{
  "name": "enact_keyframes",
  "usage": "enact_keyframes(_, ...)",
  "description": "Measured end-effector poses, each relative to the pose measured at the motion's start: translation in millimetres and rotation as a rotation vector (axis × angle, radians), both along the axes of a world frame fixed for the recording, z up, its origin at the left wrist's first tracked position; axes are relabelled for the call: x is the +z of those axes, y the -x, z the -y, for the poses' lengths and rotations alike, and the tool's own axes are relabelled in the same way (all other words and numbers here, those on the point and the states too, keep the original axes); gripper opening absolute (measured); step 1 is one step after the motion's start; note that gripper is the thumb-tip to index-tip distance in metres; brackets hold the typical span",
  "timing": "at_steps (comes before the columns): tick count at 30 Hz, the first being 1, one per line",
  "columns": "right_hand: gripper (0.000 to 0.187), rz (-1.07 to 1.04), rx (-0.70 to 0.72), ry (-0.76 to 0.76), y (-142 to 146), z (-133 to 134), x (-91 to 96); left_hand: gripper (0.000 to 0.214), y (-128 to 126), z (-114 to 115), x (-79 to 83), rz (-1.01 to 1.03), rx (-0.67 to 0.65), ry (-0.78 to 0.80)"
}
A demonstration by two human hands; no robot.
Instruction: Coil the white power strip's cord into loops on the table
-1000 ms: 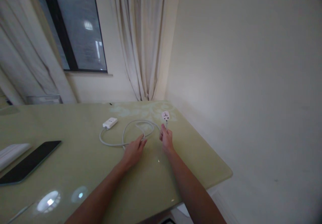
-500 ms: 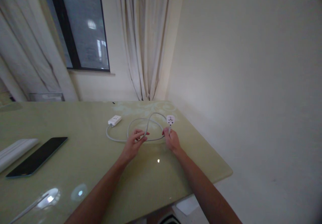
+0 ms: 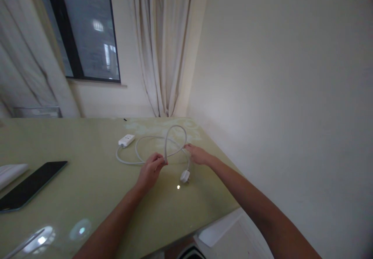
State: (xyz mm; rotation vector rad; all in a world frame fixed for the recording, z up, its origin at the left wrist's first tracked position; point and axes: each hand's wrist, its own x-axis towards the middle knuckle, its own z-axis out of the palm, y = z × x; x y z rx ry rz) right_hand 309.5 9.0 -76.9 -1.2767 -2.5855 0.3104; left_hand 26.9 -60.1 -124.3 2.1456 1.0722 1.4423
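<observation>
Our left hand (image 3: 150, 169) and right hand (image 3: 199, 155) each pinch the cord (image 3: 166, 144) beside its loop over the worktop (image 3: 87, 181); the plug (image 3: 185, 176) is nearer us. We judge it best to keep the bend wide.

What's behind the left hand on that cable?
White cable emerges at the left hand: a stretch toward the white socket block, and a loop rising by the fingertips. Whatever cable and tabletop lie directly behind the hand are covered.
</observation>
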Motion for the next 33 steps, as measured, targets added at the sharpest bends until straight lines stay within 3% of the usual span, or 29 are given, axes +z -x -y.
enact_keyframes(4, 0.049, -0.298, -0.045, 0.145, 30.1, -10.8, 23.3, 0.028, 0.3, 2.9, -4.1, -0.195, -0.001, -0.021)
enact_keyframes(7, 0.042, -0.653, -0.080, 0.380, 54.9, -3.8, 42.5, 0.030, -1.7, 2.2, -4.9, -0.244, -0.023, 0.022)
enact_keyframes(8, 0.037, -0.712, -0.076, 0.392, 60.9, 2.1, 50.3, 0.029, -2.3, 1.6, -5.0, -0.238, -0.022, 0.049)
enact_keyframes(10, 0.029, -0.724, 0.006, 0.266, 67.1, 20.1, 68.0, 0.027, -2.0, 0.1, -5.2, -0.180, -0.015, 0.099)
enact_keyframes(11, 0.026, -0.695, 0.089, 0.134, 67.3, 31.9, 76.9, 0.025, -1.1, -1.1, -5.2, -0.140, -0.012, 0.116)
enact_keyframes(15, 0.033, -0.371, 0.381, -0.343, 56.8, 84.5, 95.9, 0.020, 6.3, -9.6, -4.6, -0.018, 0.014, 0.159)
enact_keyframes(18, 0.024, -0.114, 0.590, -0.672, 49.3, 112.7, 81.2, 0.029, 11.1, -18.5, -2.8, 0.110, 0.075, 0.233)
enact_keyframes(21, 0.019, 0.065, 0.730, -0.842, 46.6, 124.6, 52.6, 0.040, 13.2, -22.0, 3.7, 0.209, 0.074, 0.288)
enact_keyframes(24, 0.016, 0.130, 0.715, -0.887, 48.4, 124.6, 30.4, 0.050, 16.2, -16.2, 18.2, 0.448, -0.088, 0.427)
enact_keyframes(28, 0.024, 0.184, 0.685, -0.949, 61.8, 122.4, 21.0, 0.056, 21.6, -5.0, 40.1, 0.933, -0.371, 0.720)
enact_keyframes(30, 0.025, 0.165, 0.697, -0.963, 72.7, 125.4, 20.6, 0.048, 20.8, -2.6, 44.8, 0.986, -0.318, 0.767)
enact_keyframes(33, 0.032, 0.079, 0.678, -0.944, 86.9, 132.6, 18.4, 0.046, 14.1, -1.4, 43.1, 0.884, -0.110, 0.710)
